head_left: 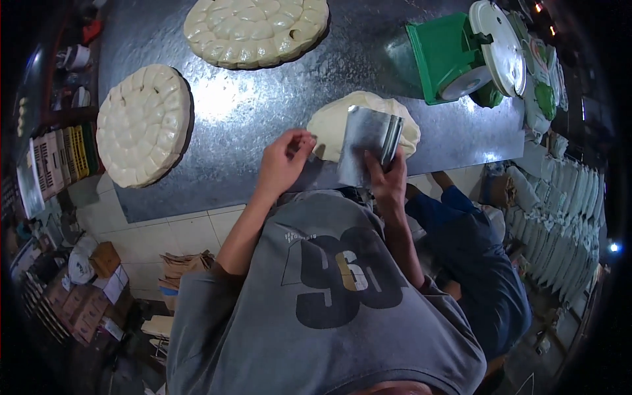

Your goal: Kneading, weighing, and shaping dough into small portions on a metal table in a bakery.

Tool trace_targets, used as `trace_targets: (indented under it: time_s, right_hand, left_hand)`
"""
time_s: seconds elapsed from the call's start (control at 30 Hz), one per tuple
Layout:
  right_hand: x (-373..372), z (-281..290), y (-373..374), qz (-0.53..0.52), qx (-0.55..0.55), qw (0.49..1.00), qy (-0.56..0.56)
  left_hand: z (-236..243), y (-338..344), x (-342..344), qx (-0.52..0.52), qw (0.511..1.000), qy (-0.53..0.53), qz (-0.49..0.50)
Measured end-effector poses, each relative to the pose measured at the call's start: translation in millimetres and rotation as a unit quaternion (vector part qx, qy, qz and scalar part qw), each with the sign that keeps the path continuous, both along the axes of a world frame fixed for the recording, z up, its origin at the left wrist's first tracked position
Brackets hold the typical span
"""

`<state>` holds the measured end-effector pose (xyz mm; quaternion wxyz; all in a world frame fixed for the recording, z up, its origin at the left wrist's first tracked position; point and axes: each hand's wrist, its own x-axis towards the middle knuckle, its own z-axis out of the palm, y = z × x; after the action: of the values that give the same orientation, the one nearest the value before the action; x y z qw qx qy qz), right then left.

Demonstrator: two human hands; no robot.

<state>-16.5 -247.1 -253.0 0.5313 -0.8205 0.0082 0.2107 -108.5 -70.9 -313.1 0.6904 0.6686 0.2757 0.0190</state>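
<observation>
A metal dough scraper (366, 139) with a rolled handle edge is gripped in my right hand (390, 181), its flat blade tilted up over a pale lump of dough (322, 128). The scraper hides the middle of the dough. Just left of the lump, my left hand (287, 158) is held with curled fingers, thumb and fingertips drawn together; whether anything small is between them cannot be made out. Two wide, round slabs of divided dough lie farther off: one slab (143, 125) at the left, another slab (257, 29) at the far side.
A green weighing scale (442, 59) with a white round pan stands at the right on the metal table (243, 105). Another person in dark clothes (474, 257) is low beside me at the right. Crates (72, 155) are stacked at the left, cartons (82, 299) at lower left.
</observation>
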Motion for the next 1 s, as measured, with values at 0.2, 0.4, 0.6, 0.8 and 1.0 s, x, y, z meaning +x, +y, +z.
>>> trace_targets:
  time_s: [0.2, 0.4, 0.6, 0.8, 1.0]
  right_hand:
    - [16.3, -15.9, 39.7, 0.112, -0.303, 0.930, -0.175]
    - [5.6, -29.7, 83.5, 0.117, -0.426, 0.893, -0.089]
    - [-1.1, -67.3, 104.5, 0.126, -0.449, 0.879, -0.103]
    - [18.8, -91.7, 117.6, 0.109, -0.408, 0.892, -0.164]
    - [17.1, -42.8, 77.1, 0.039, -0.253, 0.950, -0.180]
  left_hand:
    - [-64.1, 24.6, 49.9, 0.204, 0.963, -0.132, -0.112]
    - [-77.3, 37.8, 47.9, 0.157, 0.968, -0.130, -0.149]
    - [-83.4, 39.2, 38.2, 0.122, 0.981, -0.096, -0.120]
    - [-70.7, 24.4, -10.1, 0.143, 0.981, -0.069, -0.109]
    - [-26.6, 31.1, -51.1, 0.392, 0.864, 0.243, -0.204]
